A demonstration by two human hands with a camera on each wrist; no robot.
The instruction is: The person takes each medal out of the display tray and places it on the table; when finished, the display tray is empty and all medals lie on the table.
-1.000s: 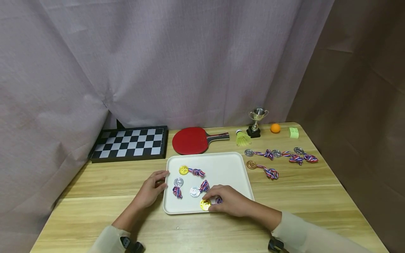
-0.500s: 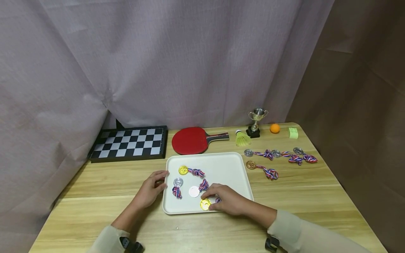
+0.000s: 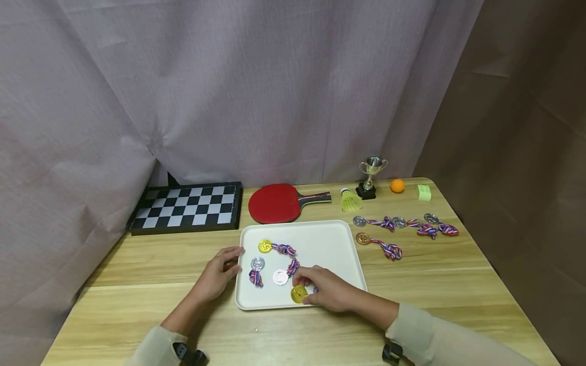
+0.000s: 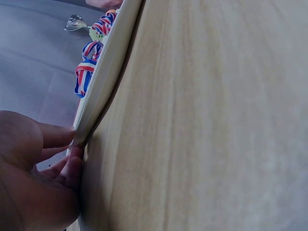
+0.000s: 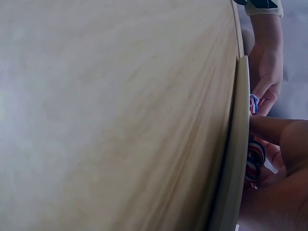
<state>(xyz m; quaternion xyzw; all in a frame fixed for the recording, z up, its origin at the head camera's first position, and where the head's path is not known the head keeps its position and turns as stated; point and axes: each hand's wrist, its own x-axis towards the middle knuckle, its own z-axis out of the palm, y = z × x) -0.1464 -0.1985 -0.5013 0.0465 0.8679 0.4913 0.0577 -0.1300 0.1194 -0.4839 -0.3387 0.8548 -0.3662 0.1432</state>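
Note:
A white tray (image 3: 329, 244) lies on the table before me. My left hand (image 3: 218, 272) holds its left edge, fingers and thumb at the rim (image 4: 103, 77). Over the tray's front right part, my right hand (image 3: 330, 288) pinches a gold medal (image 3: 299, 294) between thumb and fingers; most of its striped ribbon is hidden under the hand. Also in the tray are another gold medal (image 3: 265, 246) at the upper left, a silver medal (image 3: 257, 263) below it, and a second silver medal (image 3: 281, 277) near my right fingertips. Each has a knotted red, white and blue ribbon.
Behind the tray lie a chessboard (image 3: 186, 207) and a red table tennis bat (image 3: 274, 203). To the right stand a shuttlecock (image 3: 351, 200), trophy cup (image 3: 370, 178), orange ball (image 3: 397, 185) and small green block (image 3: 424, 192). Several silver medals (image 3: 399, 222) and a bronze medal (image 3: 363, 238) lie right of the tray.
The gold medal at my right hand has shifted slightly and tilted, looking darker now. The nearby silver medal's ribbon has moved a little left. My left hand has stayed in place.

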